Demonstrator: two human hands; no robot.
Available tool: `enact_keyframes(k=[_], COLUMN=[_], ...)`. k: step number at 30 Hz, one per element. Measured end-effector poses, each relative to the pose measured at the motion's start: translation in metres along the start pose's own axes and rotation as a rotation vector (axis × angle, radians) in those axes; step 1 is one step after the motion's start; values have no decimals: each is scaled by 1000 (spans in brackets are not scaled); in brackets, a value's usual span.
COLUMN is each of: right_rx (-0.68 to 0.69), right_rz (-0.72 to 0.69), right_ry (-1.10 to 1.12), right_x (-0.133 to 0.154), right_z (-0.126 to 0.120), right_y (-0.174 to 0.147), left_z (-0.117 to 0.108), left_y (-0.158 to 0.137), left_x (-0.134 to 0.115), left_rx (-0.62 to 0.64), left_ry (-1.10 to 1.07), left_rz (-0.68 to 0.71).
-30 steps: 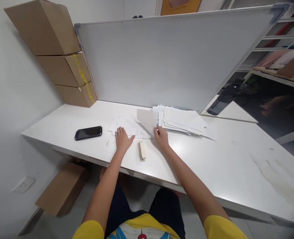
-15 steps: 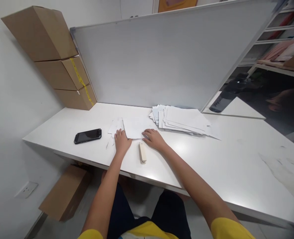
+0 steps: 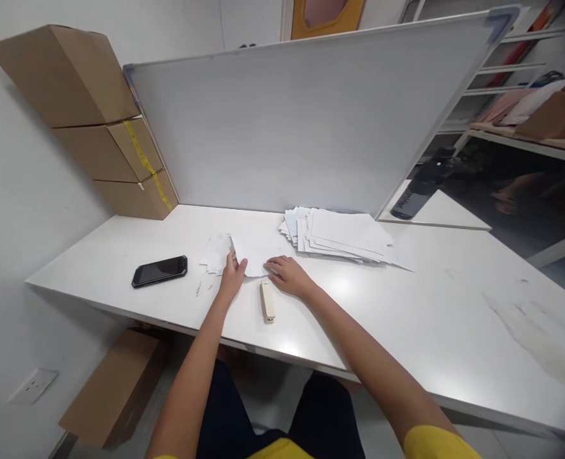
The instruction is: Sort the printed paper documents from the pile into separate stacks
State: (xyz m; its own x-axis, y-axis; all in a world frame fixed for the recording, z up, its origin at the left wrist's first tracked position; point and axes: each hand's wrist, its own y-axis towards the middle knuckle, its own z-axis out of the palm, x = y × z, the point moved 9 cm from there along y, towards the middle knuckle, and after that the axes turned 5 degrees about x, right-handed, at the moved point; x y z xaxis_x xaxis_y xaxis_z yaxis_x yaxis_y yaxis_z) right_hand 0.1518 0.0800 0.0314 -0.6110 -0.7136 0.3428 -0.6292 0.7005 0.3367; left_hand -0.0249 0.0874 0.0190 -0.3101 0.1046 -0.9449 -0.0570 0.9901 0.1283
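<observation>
My left hand (image 3: pixel 233 275) grips the left edge of a white sheet of paper (image 3: pixel 253 250), thumb on top and fingers behind it, and that edge is lifted a little off the desk. At the near right corner of the same paper is my right hand (image 3: pixel 289 274), its bent fingers closed at the edge. Whether more than one sheet lies between my hands, I cannot tell. A cream stapler (image 3: pixel 267 301) lies just in front of the paper, touched by neither hand. Other paper pieces (image 3: pixel 214 252) lie flat to the left, partly behind my left hand.
A thick pile of papers (image 3: pixel 349 233) lies behind my right hand. To the left is a black phone (image 3: pixel 160 271). A whiteboard (image 3: pixel 286 127) stands along the desk's back, with stacked cardboard boxes (image 3: pixel 134 153) at its left and a dark bottle (image 3: pixel 418 188) at the right.
My left hand has turned and now pinches the paper's left edge, raising it slightly. My right hand stays at the right corner. The whole view has shifted slightly.
</observation>
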Motion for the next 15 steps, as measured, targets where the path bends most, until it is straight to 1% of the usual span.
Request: enact_keyframes(k=[3, 5, 7, 10, 13, 15], right_rx=[-16, -93, -215, -391, -514, -565], right_rz=[-23, 15, 116, 321, 498, 535], right_ry=[52, 96, 145, 267, 491, 670], right_x=[1, -6, -22, -54, -81, -89], right_z=[-1, -6, -14, -22, -21, -20], right_y=[-1, -2, -6, -16, -28, -31], left_z=[-4, -7, -9, -12, -16, -17], left_y=[0, -1, -1, -1, -1, -1], left_x=[-2, -2, -3, -7, -11, -13], left_rx=[-43, -67, -69, -83, -96, -106], left_ry=[50, 21, -41, -150, -245, -291], left_rz=[10, 18, 39, 107, 150, 151])
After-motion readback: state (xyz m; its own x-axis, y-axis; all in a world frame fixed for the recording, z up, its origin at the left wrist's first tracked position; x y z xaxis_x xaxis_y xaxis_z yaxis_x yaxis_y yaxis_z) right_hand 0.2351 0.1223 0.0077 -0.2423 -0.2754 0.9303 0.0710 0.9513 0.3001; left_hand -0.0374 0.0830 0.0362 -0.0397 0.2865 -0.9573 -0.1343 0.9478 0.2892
